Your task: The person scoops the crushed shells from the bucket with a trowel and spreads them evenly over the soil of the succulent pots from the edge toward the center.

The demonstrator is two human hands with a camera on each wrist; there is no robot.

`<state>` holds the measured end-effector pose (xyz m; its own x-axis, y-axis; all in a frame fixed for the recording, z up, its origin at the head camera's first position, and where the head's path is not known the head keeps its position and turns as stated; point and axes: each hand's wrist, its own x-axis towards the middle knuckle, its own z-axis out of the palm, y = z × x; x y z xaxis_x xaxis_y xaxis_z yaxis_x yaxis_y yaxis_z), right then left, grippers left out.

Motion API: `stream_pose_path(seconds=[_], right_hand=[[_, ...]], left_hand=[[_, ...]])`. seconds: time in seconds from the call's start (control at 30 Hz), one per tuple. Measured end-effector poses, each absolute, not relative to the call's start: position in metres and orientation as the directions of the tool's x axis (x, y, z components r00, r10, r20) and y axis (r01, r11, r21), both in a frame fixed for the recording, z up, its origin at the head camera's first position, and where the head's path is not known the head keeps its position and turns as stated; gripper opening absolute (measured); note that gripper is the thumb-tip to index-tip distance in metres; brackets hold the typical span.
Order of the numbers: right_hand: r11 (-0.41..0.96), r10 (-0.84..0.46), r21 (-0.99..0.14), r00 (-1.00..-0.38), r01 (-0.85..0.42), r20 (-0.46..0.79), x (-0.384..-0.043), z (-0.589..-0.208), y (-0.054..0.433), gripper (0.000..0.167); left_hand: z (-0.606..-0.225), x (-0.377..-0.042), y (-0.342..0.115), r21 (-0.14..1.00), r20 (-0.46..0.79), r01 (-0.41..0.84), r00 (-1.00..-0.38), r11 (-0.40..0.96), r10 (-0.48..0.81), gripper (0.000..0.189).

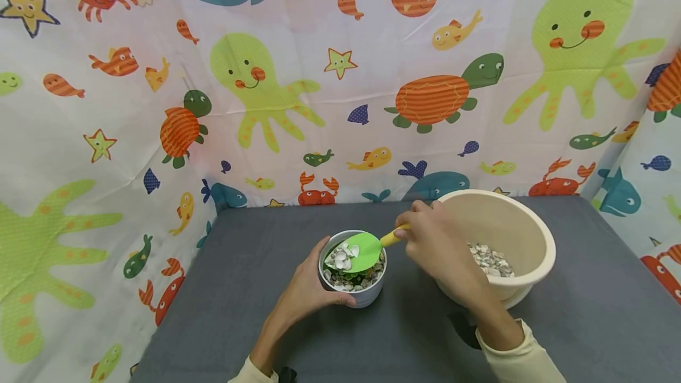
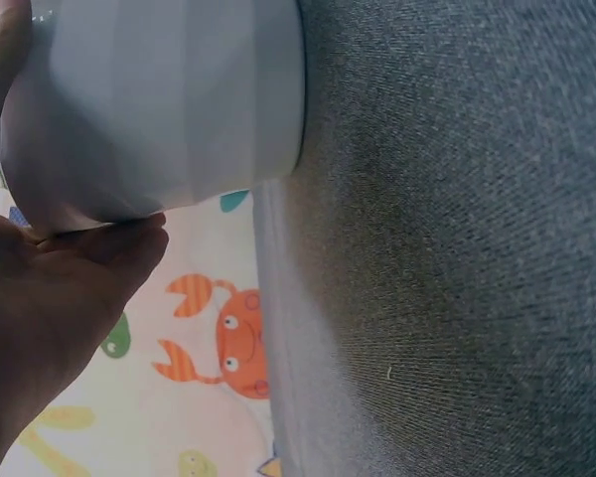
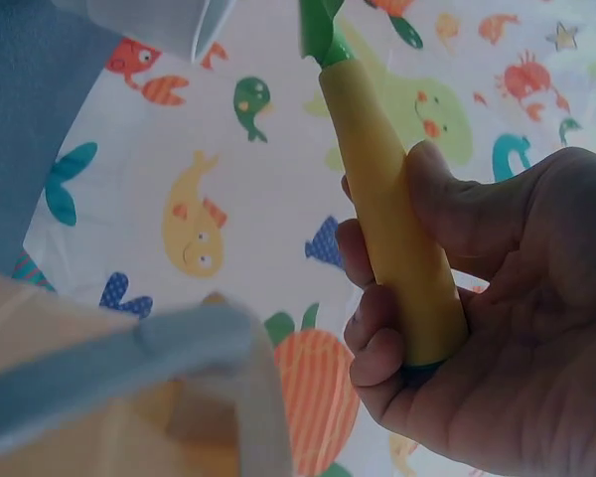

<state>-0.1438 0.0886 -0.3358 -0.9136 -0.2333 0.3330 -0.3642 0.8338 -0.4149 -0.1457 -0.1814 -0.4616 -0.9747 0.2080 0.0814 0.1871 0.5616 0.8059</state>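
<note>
A toy trowel with a green blade [image 1: 367,252] and yellow handle [image 3: 392,219] is in my right hand [image 1: 438,247], fingers wrapped round the handle. Small pale shells [image 1: 342,256] lie on the blade, which is over the mouth of a white pot [image 1: 367,298]. Inside the pot, more shells or pebbles and some green show around the blade. My left hand [image 1: 308,288] holds the pot from its left side, thumb across the front. In the left wrist view, the pot's smooth wall [image 2: 159,99] stands on the grey cloth, with fingers around its upper part.
A large cream tub [image 1: 544,247] stands right of the pot, close beside my right forearm, with a layer of shells [image 1: 490,260] at its bottom. Grey cloth [image 1: 255,247] covers the table. A curtain [image 1: 340,93] printed with sea animals hangs behind and at both sides.
</note>
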Motion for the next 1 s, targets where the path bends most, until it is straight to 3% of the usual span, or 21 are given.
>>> stream_pose_path(seconds=[0.33,0.53,1.0], right_hand=[[0.911,-0.311,-0.11,-0.837,-0.397,0.451,-0.136,-0.341,0.059,0.016],[0.916,-0.33,-0.056,-0.827,-0.396,0.456,-0.131,-0.344,0.046,0.025],[0.93,-0.317,0.034,-0.751,-0.366,0.58,-0.131,-0.341,0.03,0.016]], left_hand=[[-0.464,-0.146,-0.182,0.788,0.102,0.213,-0.971,0.578,0.218,0.133],[-0.468,-0.143,-0.183,0.785,0.11,0.214,-0.972,0.582,0.209,0.132],[-0.461,-0.141,-0.185,0.78,0.135,0.239,-0.967,0.579,0.217,0.13]])
